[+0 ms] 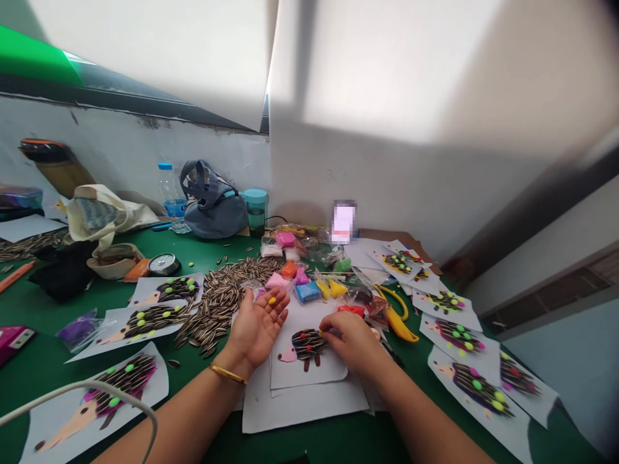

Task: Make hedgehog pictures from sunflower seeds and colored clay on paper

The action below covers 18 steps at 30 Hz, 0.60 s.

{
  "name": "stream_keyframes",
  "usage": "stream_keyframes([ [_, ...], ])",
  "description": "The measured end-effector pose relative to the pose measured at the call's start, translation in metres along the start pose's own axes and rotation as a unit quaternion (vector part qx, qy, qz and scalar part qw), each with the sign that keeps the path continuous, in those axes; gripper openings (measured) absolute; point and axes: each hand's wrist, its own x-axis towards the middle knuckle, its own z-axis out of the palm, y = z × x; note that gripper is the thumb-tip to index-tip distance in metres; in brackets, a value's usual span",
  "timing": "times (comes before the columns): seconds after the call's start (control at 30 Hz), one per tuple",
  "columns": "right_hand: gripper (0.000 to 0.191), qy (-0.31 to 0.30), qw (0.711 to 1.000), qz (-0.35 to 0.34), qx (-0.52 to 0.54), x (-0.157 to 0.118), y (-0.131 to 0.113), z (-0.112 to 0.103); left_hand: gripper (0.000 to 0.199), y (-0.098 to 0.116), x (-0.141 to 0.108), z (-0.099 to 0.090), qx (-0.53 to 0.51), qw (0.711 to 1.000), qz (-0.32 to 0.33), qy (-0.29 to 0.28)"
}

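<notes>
My left hand (255, 328) is palm up with its fingers stretched out, and a small yellow clay piece (272, 301) rests on them. A gold bangle circles that wrist. Pinched together, the fingertips of my right hand (345, 335) hold a tiny yellow clay ball (321, 332) at the right end of a hedgehog picture (309, 348). This hedgehog has a pink face, brown feet, a back of sunflower seeds and red dots. It lies on white paper (304, 412) between my hands. Whether the yellow ball touches the seeds, I cannot tell.
A heap of sunflower seeds (225, 296) spreads left of centre. Bags of coloured clay (308, 292) lie behind my hands. Other hedgehog pictures (471, 386) line both sides of the green table. Yellow-handled scissors (401, 322) sit at right; a white cable (120, 393) arches at front left.
</notes>
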Motion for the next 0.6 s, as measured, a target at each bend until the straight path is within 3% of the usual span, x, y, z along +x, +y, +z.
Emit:
stream_keyframes([
  [0.6, 0.009, 0.009, 0.999, 0.021, 0.022, 0.0019, 0.0025, 0.0091, 0.054, -0.0023, 0.0011, -0.0009, 0.003, 1.000, -0.005, 0.015],
])
